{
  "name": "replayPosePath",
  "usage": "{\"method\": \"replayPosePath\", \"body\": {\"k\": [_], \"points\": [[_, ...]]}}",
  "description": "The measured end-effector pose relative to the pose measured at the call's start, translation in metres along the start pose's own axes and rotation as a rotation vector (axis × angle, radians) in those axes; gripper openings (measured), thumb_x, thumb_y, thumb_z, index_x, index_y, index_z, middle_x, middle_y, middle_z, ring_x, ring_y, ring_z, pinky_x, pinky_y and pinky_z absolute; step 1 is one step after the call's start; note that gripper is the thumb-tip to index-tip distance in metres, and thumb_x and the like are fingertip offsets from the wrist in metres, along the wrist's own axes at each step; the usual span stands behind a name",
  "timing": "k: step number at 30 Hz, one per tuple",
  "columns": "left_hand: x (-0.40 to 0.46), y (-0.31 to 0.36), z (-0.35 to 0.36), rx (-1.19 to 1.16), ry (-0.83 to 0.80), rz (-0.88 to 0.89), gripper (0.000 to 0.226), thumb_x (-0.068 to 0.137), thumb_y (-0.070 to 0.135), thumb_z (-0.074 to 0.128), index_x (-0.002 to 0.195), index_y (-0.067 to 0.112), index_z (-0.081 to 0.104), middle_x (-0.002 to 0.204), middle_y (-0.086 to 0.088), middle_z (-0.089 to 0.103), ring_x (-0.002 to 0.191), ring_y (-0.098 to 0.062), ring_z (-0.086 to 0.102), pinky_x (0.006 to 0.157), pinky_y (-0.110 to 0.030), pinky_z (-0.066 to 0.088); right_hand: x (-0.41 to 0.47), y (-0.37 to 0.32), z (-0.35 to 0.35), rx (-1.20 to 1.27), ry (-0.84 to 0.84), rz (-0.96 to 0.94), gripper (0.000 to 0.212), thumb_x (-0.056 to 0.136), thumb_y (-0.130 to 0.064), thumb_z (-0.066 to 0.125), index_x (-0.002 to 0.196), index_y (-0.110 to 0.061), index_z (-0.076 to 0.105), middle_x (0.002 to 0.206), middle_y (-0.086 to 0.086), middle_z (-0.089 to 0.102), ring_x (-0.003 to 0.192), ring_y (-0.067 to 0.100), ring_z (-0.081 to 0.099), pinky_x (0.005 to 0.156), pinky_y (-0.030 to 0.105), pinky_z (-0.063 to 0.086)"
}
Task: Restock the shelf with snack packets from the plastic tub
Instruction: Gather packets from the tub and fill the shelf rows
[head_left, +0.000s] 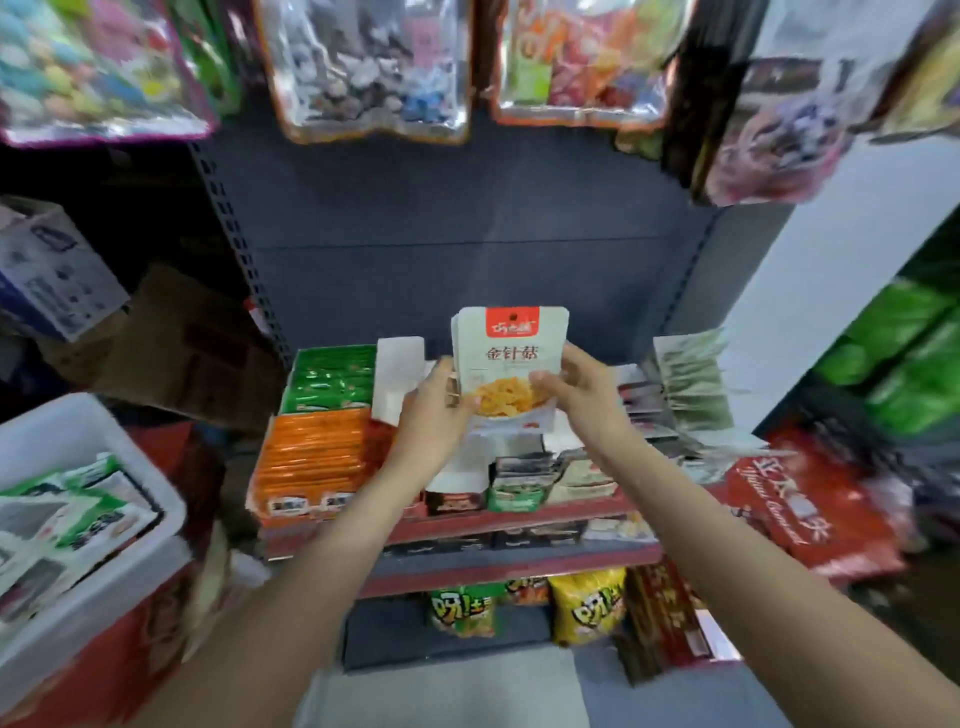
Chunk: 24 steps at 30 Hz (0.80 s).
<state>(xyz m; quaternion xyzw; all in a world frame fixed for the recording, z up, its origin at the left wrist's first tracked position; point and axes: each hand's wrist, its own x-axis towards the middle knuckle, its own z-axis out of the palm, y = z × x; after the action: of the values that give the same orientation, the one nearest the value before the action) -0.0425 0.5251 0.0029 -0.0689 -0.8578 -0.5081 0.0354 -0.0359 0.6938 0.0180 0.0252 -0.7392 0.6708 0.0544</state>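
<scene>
Where blur spreads, tub packets (78, 499) unreadable

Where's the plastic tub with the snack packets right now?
The white plastic tub sits at the head view's lower left, left of the shelf, beside the orange packets.

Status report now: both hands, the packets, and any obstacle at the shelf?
Left hand and right hand grip white snack packets, upright above shelf. Plastic tub at left, packets inside. Shelf boxes crowded below; no obstacle in between.

Both hands holding snack packets over the shelf

The left hand (434, 415) and right hand (576, 397) are gripping upright packets (509, 358) above the shelf (519, 514); the tub (78, 441) is sitting left.
</scene>
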Motion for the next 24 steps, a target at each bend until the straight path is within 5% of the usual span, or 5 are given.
{"method": "replayPosePath", "body": {"k": [3, 12, 16, 20, 24], "points": [[0.015, 0.020, 0.040, 0.042, 0.009, 0.018, 0.016, 0.090, 0.005, 0.056, 0.105, 0.010, 0.058, 0.088, -0.001, 0.062, 0.079, -0.015, 0.058, 0.056, -0.005, 0.038, 0.008, 0.007, -0.048, -0.037, 0.023, -0.033, 0.024, 0.091, 0.006, 0.051, 0.111, -0.004, 0.057, 0.099, -0.001, 0.066, 0.077, -0.005, 0.064, 0.066, 0.014, 0.050], [0.032, 0.018, 0.102, 0.195, -0.092, -0.070, 0.021, 0.093, 0.011, 0.055, 0.113, 0.009, 0.063, 0.115, -0.007, 0.067, 0.096, -0.015, 0.061, 0.068, -0.010, 0.038, 0.021, 0.066, -0.101, -0.056, 0.022, 0.124, 0.023, 0.090, 0.006, 0.053, 0.112, 0.002, 0.059, 0.094, 0.002, 0.067, 0.075, -0.003, 0.066, 0.063, 0.014, 0.051], [0.031, 0.013, 0.106, 0.159, -0.001, -0.055, 0.023, 0.093, 0.018, 0.057, 0.117, 0.014, 0.056, 0.101, 0.002, 0.064, 0.084, -0.008, 0.057, 0.063, -0.002, 0.040, 0.020, 0.082, -0.107, -0.134, -0.075, 0.233, 0.021, 0.090, -0.001, 0.057, 0.110, -0.005, 0.062, 0.101, 0.007, 0.070, 0.087, 0.018, 0.068, 0.076, 0.033, 0.057], [0.028, -0.001, 0.107, 0.306, -0.071, -0.001, 0.015, 0.092, 0.017, 0.058, 0.106, 0.012, 0.059, 0.096, -0.007, 0.069, 0.086, -0.020, 0.065, 0.074, -0.030, 0.053, 0.026, 0.078, -0.114, -0.386, -0.135, 0.170, 0.015, 0.086, -0.001, 0.064, 0.099, -0.007, 0.067, 0.078, -0.010, 0.067, 0.062, -0.003, 0.058, 0.060, 0.016, 0.047], [0.024, -0.003, 0.111, 0.408, -0.251, -0.039, 0.021, 0.092, 0.010, 0.058, 0.112, 0.010, 0.062, 0.100, -0.009, 0.068, 0.088, -0.022, 0.063, 0.079, -0.033, 0.053, 0.036, 0.069, -0.119, -0.651, -0.226, 0.065, 0.010, 0.086, -0.003, 0.063, 0.091, -0.008, 0.070, 0.072, -0.009, 0.064, 0.062, 0.001, 0.053, 0.064, 0.017, 0.045]]}}
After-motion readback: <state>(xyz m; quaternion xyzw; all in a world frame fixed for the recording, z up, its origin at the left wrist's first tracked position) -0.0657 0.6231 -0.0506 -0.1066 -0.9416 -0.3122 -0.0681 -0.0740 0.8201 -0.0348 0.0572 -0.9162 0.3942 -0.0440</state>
